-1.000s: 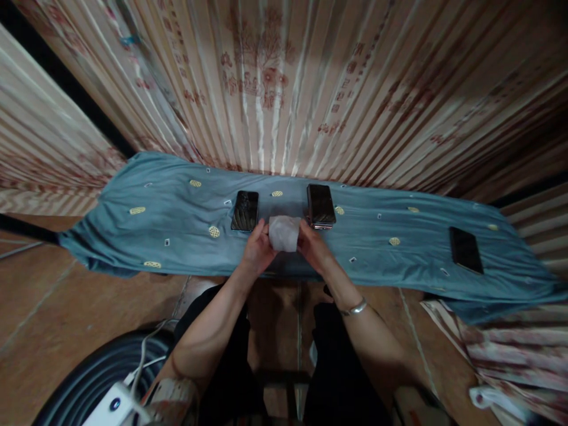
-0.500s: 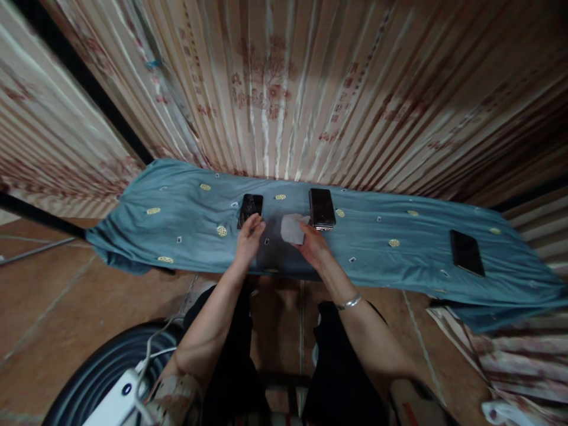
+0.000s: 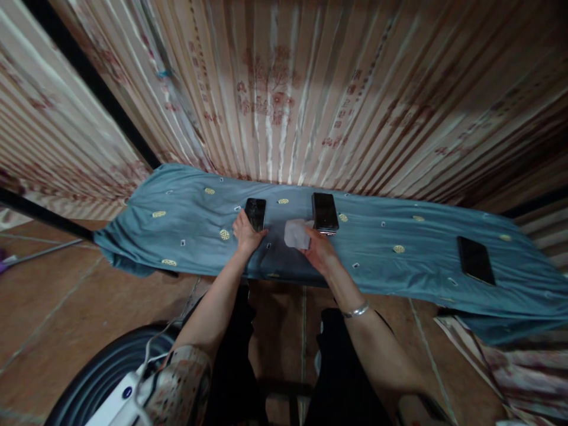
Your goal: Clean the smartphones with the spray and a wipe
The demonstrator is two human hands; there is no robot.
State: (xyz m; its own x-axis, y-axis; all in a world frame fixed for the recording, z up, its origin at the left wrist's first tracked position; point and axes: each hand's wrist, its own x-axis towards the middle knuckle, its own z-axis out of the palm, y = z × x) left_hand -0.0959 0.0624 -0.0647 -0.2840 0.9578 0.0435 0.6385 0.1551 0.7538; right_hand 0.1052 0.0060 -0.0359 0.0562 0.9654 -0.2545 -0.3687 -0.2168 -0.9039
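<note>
Head view. The left hand (image 3: pixel 247 234) lies on the blue cloth (image 3: pixel 186 236) with its fingers closed about the near end of a dark phone (image 3: pixel 256 213), thumb on one side and fingertips on the other; the grip looks meant to pin or lift the phone by its edge, leaving the glass face clear. The phone lies flat, just beyond the palm and running away from the person.

The right hand (image 3: pixel 318 250) holds a white wipe (image 3: pixel 296 234), bunched between thumb and fingers so that a pad of it sticks out towards the left hand. The wipe is off the cloth or barely grazing it; which of the two cannot be told. It sits between the two hands, close to the held phone, as a cloth would be carried ready for rubbing a screen.

Just past the right hand's fingertips lies a second phone (image 3: pixel 325 212), seemingly on top of another, flat and untouched. Far out to the right of that hand, well apart, a third phone (image 3: pixel 476 260) lies alone on the cloth. A bracelet (image 3: pixel 355 310) circles the right wrist. Striped curtains (image 3: pixel 284 89) hang behind the covered table.
</note>
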